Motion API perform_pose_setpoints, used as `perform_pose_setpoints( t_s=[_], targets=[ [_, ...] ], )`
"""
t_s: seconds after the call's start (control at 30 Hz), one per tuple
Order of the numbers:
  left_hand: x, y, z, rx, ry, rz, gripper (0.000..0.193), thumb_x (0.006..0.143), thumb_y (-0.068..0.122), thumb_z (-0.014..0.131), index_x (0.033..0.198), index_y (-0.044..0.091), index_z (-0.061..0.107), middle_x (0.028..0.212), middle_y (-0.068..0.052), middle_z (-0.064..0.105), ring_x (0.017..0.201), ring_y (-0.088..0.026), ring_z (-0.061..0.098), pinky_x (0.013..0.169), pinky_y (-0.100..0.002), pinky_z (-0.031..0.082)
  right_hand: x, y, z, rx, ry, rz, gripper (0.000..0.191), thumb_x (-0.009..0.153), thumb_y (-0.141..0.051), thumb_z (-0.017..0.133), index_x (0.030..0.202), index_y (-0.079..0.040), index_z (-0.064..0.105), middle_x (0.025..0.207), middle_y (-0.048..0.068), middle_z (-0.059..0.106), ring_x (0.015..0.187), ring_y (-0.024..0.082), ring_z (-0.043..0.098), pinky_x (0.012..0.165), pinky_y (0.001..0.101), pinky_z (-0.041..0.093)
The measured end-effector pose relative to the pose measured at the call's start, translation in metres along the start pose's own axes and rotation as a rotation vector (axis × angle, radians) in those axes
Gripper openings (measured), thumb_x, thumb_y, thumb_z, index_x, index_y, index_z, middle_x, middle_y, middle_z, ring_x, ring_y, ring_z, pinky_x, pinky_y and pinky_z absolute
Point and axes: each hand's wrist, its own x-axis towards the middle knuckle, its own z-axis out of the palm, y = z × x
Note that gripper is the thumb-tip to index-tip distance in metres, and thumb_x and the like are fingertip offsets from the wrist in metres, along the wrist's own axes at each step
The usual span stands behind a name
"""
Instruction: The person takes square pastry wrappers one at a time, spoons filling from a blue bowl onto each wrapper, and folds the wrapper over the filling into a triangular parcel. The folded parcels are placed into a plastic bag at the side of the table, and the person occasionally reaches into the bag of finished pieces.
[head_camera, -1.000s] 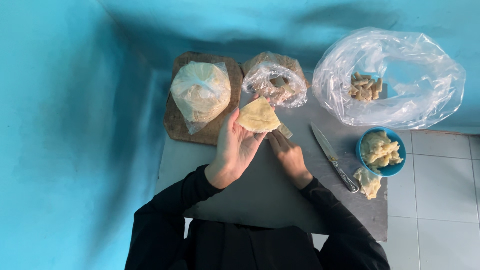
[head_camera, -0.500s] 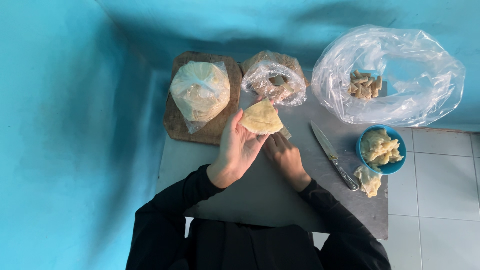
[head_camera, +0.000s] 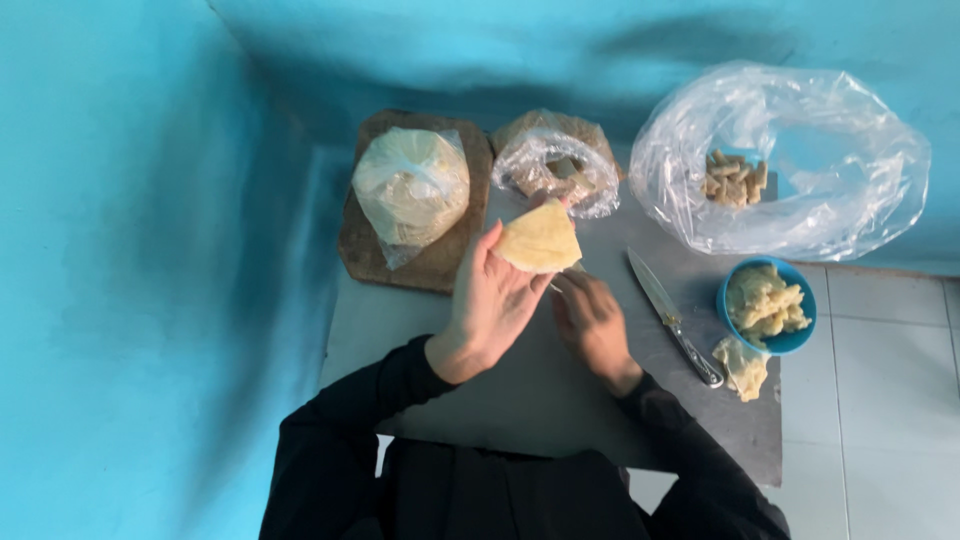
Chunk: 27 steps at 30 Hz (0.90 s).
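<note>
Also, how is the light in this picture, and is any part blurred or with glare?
Head view: soft, even light, with a dark shadow on the blue wall behind the table; mild glare on the clear plastic bag; the left hand, the yellow dough sheet and the knife look sharp; straight edges bend slightly near the borders.

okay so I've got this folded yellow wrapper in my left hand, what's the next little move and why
Probably bring filling to the wrapper. The left hand holds the folded yellow wrapper up off the grey board, and the right hand rests just beneath it, seemingly empty. The blue bowl of pale filling sits to the right, past the knife, within easy reach.
</note>
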Motion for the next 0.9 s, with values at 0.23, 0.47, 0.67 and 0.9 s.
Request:
perform_pose_setpoints(
  t_s=[0.23, 0.47, 0.67, 0.9],
  targets=[
    [-0.013, -0.007, 0.012, 0.187, -0.060, -0.032, 0.069, 0.108, 0.050, 0.028, 0.164, 0.009, 0.032, 0.167, -0.004, 0.036, 0.149, -0.017, 0.035, 0.125, -0.035, 0.025, 0.036, -0.038, -0.059, 0.200, 0.233, 0.039, 0.028, 0.088, 0.005, 0.080, 0.110, -0.002, 0.065, 0.107, 0.011, 0.068, 0.095, 0.027, 0.068, 0.080, 0.0371, 0.056],
    [-0.027, -0.009, 0.024, 0.265, -0.162, 0.002, 0.068, 0.109, 0.051, 0.021, 0.165, 0.013, 0.029, 0.172, -0.002, 0.029, 0.155, -0.020, 0.031, 0.129, -0.037, 0.023, 0.073, -0.062, -0.054, 0.233, 0.181, 0.054, 0.035, 0.079, -0.007, 0.090, 0.107, -0.005, 0.071, 0.103, 0.007, 0.069, 0.090, 0.023, 0.068, 0.074, 0.0337, 0.056],
    [-0.027, -0.009, 0.026, 0.378, -0.154, 0.061, 0.062, 0.113, 0.043, 0.022, 0.166, 0.011, 0.029, 0.173, -0.004, 0.027, 0.157, -0.019, 0.029, 0.130, -0.037, 0.023, 0.075, -0.063, -0.051, 0.245, 0.219, 0.046, 0.030, 0.082, -0.006, 0.089, 0.107, -0.005, 0.072, 0.104, 0.006, 0.069, 0.095, 0.024, 0.070, 0.079, 0.0347, 0.057],
    [-0.030, -0.014, 0.025, 0.569, -0.124, 0.083, 0.063, 0.111, 0.043, 0.026, 0.166, 0.014, 0.024, 0.175, 0.001, 0.022, 0.163, -0.017, 0.018, 0.130, -0.038, 0.021, 0.074, -0.059, -0.055, 0.482, 0.148, 0.146, 0.027, 0.085, -0.009, 0.085, 0.104, -0.002, 0.068, 0.104, 0.008, 0.073, 0.098, 0.023, 0.071, 0.083, 0.0333, 0.058]
  ],
)
